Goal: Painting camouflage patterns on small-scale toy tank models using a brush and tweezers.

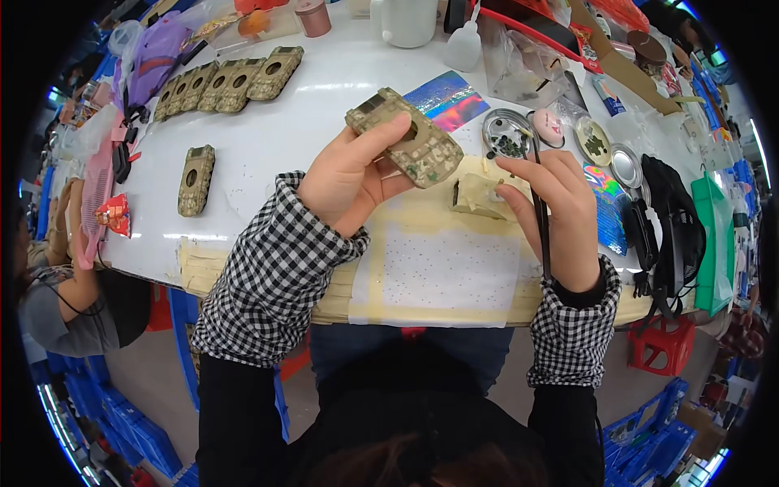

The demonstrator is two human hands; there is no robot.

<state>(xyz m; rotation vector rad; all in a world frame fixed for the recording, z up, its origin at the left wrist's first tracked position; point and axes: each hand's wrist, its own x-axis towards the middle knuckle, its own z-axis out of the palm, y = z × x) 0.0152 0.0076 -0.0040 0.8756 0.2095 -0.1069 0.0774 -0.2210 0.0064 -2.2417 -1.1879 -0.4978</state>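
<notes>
My left hand [345, 174] grips a camouflage-painted toy tank hull [418, 150], tilted above the table, with a round hole in its top. My right hand [560, 203] has a slim black tool [540, 199] tucked between its fingers; whether it is tweezers or a brush I cannot tell. The right thumb and forefinger are slightly apart beside a cream-coloured block [479, 199]. Behind that hand, a round metal dish [505, 118] contains small dark green pieces. Below both hands a white sheet [442, 272] dotted with small specks is taped to the table.
Several similar hulls [239, 81] stand in a row at the far left, and a single hull [196, 180] is nearer. A shiny holographic card [446, 101] lies behind my left hand. A white mug [404, 20] is at the back. At right are a black bag [677, 219] and a green tray [710, 243].
</notes>
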